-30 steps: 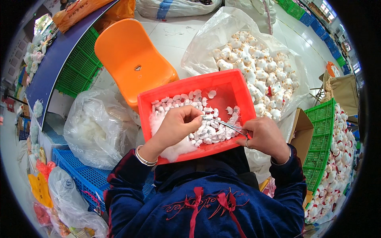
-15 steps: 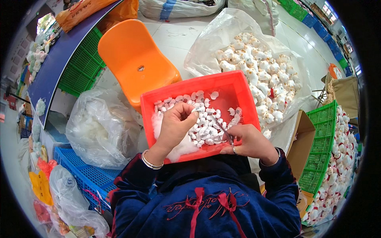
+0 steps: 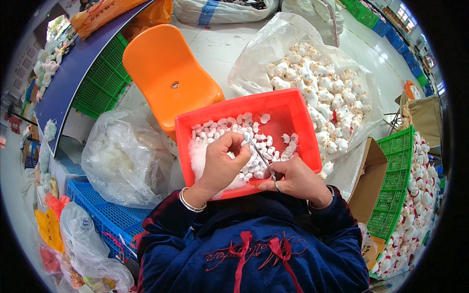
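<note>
A red plastic bin (image 3: 293, 110) rests on my lap, filled with several small white and pink soft pieces (image 3: 229, 129) and white stuffing. My left hand (image 3: 222, 163) is closed over the bin and pinches a small white piece between its fingertips. My right hand (image 3: 293, 179) grips metal tweezers (image 3: 261, 157), whose tips point up and to the left at the piece in my left hand. Both hands sit close together above the near side of the bin.
An orange plastic chair (image 3: 168, 78) stands just beyond the bin. A clear bag of white stuffing (image 3: 119, 158) lies at the left, a large clear bag of small plush toys (image 3: 312, 85) behind the bin. Green crates (image 3: 398, 195) with toys and a cardboard box (image 3: 366, 185) stand at the right, a blue crate (image 3: 97, 212) at lower left.
My right hand has turned so the tweezers now point up to the left hand's fingertips. My left hand lifted slightly from the pile. The bin sits about the same.
</note>
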The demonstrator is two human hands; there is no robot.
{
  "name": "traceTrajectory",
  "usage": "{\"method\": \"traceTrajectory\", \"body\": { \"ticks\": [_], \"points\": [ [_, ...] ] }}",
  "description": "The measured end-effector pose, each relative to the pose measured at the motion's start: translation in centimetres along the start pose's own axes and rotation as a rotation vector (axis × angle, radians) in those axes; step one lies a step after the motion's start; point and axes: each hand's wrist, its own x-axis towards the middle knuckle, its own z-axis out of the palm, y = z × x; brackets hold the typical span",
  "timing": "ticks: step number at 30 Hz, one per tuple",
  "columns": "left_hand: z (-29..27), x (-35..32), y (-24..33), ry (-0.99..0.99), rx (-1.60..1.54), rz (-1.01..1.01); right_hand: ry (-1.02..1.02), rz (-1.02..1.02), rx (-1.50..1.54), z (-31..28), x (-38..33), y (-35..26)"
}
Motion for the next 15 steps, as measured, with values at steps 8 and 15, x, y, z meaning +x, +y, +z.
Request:
{"method": "traceTrajectory", "body": {
  "ticks": [8,15],
  "points": [
    [-1.8,1.2,0.6,-0.216,-0.175,-0.310,0.139,-0.051,-0.037,1.4,0.2,1.2],
    [-2.8,1.6,0.1,-0.248,-0.156,-0.295,0.243,-0.041,-0.166,0.7,-0.2,1.8]
  ]
}}
